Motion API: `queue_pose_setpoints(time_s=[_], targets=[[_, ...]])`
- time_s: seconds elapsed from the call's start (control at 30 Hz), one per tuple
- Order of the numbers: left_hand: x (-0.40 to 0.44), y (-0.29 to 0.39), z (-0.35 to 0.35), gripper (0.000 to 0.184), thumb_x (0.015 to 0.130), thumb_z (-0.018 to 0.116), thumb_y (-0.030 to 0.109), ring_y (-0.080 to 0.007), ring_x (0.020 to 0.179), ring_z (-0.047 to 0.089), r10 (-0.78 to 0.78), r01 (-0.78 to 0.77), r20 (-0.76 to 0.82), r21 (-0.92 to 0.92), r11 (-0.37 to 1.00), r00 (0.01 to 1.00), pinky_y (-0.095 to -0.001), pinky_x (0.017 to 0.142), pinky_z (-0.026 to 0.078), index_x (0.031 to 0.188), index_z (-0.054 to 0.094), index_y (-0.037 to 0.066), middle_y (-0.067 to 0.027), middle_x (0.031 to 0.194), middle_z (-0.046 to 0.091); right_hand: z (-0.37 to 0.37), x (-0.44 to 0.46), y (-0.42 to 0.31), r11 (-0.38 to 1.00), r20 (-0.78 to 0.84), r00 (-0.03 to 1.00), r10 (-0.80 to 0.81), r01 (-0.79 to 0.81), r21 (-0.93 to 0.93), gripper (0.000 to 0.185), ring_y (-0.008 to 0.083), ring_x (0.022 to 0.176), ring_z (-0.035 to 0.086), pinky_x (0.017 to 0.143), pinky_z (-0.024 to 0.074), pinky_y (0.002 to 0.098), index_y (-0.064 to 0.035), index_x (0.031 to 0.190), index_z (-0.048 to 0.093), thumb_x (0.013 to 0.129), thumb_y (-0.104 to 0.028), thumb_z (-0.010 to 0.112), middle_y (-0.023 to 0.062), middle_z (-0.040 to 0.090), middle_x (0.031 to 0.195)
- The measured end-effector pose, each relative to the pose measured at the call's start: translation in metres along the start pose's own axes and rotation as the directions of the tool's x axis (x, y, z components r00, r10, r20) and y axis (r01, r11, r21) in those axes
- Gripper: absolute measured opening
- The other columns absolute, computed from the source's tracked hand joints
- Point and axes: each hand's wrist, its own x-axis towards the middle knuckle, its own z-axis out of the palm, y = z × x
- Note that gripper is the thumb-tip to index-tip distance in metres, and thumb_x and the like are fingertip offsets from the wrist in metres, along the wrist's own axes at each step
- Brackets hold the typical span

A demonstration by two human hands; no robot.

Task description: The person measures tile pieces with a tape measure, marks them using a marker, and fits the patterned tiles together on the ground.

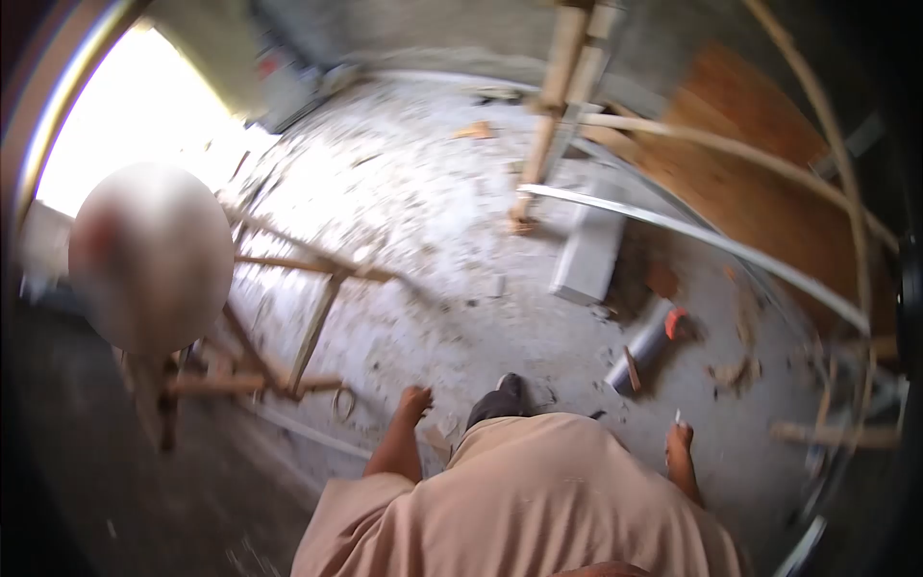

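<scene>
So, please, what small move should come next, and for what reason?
I would probably take one short step, keeping left of the grey tube: it lies on the floor ahead and to the right, a thin wooden strip beside it. The right hand seems to hold a small white item, and debris litters the floor.

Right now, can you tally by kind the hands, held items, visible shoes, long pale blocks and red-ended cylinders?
Hands: 2 (left hand, right hand)
Small white item, held: 1
Shoe: 1
Long pale block: 1
Red-ended cylinder: 1
Total: 6
</scene>
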Motion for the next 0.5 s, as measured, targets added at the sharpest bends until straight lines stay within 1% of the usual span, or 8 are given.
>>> queue_pose_setpoints(time_s=[0.1, 0.13, 0.17, 0.2, 0.33, 0.37, 0.43, 0.5], targets=[[0.004, 0.012, -0.002, 0.027, 0.091, 0.053, 0.030, -0.0245, 0.082, 0.062, -0.009, 0.009, 0.016, 0.005, 1.000, 1.000, -0.0431, 0.064, 0.047, 0.099, 0.059, 0.006, -0.0128, 0.091, 0.065, -0.021, -0.022, 0.007, 1.000, -0.062, 0.998, -0.028, 0.027, -0.004, 0.016, 0.0197, 0.039, 0.049, 0.035, 0.0380, 0.0357, -0.0018, 0.082, 0.055, 0.090, -0.016, 0.057, 0.0088, 0.049, 0.054], [0.014, 0.021, 0.002, 0.027, 0.091, 0.053, 0.031, -0.0250, 0.083, 0.061, 0.011, -0.013, 0.050, 0.047, 0.999, 0.999, -0.0434, 0.065, 0.047, 0.100, 0.059, 0.006, -0.0129, 0.093, 0.065, -0.012, 0.018, 0.081, 0.905, -0.212, 0.912, -0.351, 0.272, -0.326, 0.016, 0.0211, 0.051, 0.056, 0.047, 0.0436, 0.0382, -0.0018, 0.082, 0.057, 0.089, -0.016, 0.059, 0.0100, 0.051, 0.058], [0.021, 0.037, 0.011, 0.028, 0.091, 0.053, 0.031, -0.0255, 0.085, 0.061, 0.030, -0.037, 0.083, 0.087, 0.995, 0.996, -0.0437, 0.066, 0.047, 0.102, 0.058, 0.005, -0.0131, 0.095, 0.064, -0.015, 0.005, 0.084, 0.877, -0.261, 0.872, -0.415, 0.307, -0.369, 0.017, 0.0226, 0.060, 0.057, 0.055, 0.0445, 0.0397, -0.0015, 0.082, 0.059, 0.087, -0.018, 0.061, 0.0097, 0.054, 0.061], [0.031, 0.053, 0.023, 0.029, 0.091, 0.053, 0.031, -0.0260, 0.086, 0.061, 0.051, -0.066, 0.120, 0.126, 0.990, 0.992, -0.0440, 0.067, 0.047, 0.103, 0.058, 0.005, -0.0132, 0.096, 0.063, -0.013, 0.001, 0.096, 0.970, -0.246, 0.940, -0.236, 0.212, -0.122, 0.019, 0.0214, 0.058, 0.057, 0.054, 0.0438, 0.0391, -0.0050, 0.081, 0.061, 0.087, -0.022, 0.060, 0.0088, 0.058, 0.064], [0.041, 0.153, 0.137, 0.032, 0.092, 0.053, 0.032, -0.0280, 0.091, 0.059, 0.143, -0.242, 0.344, 0.266, 0.933, 0.928, -0.0453, 0.072, 0.048, 0.108, 0.056, 0.005, -0.0136, 0.103, 0.061, -0.020, -0.024, 0.134, 0.551, -0.193, 0.682, -0.705, 0.356, -0.755, 0.012, 0.0252, 0.062, 0.054, 0.059, 0.0489, 0.0419, -0.0111, 0.065, 0.058, 0.076, -0.015, 0.057, 0.0079, 0.054, 0.065], [0.035, 0.169, 0.163, 0.033, 0.092, 0.054, 0.032, -0.0285, 0.092, 0.059, 0.158, -0.281, 0.385, 0.289, 0.915, 0.909, -0.0456, 0.073, 0.049, 0.109, 0.055, 0.004, -0.0137, 0.105, 0.060, -0.030, -0.042, 0.112, 0.754, -0.288, 0.876, -0.387, 0.120, -0.646, 0.013, 0.0303, 0.069, 0.060, 0.064, 0.0511, 0.0464, -0.0068, 0.066, 0.063, 0.074, -0.015, 0.057, 0.0127, 0.060, 0.072], [0.016, 0.195, 0.206, 0.035, 0.092, 0.054, 0.033, -0.0295, 0.095, 0.058, 0.179, -0.342, 0.438, 0.329, 0.880, 0.881, -0.0463, 0.076, 0.049, 0.112, 0.054, 0.004, -0.0140, 0.109, 0.059, -0.036, -0.036, 0.122, 0.869, -0.279, 0.958, -0.071, -0.078, -0.489, 0.018, 0.0320, 0.078, 0.063, 0.071, 0.0524, 0.0471, -0.0033, 0.071, 0.067, 0.075, -0.018, 0.057, 0.0158, 0.063, 0.077], [-0.005, 0.195, 0.223, 0.037, 0.093, 0.054, 0.033, -0.0305, 0.097, 0.057, 0.216, -0.405, 0.487, 0.325, 0.855, 0.846, -0.0469, 0.078, 0.050, 0.115, 0.053, 0.004, -0.0142, 0.112, 0.057, -0.042, -0.078, 0.154, 0.832, -0.251, 0.961, -0.117, -0.043, -0.554, 0.021, 0.0326, 0.081, 0.063, 0.073, 0.0523, 0.0471, -0.0024, 0.071, 0.067, 0.077, -0.019, 0.057, 0.0164, 0.064, 0.079]])
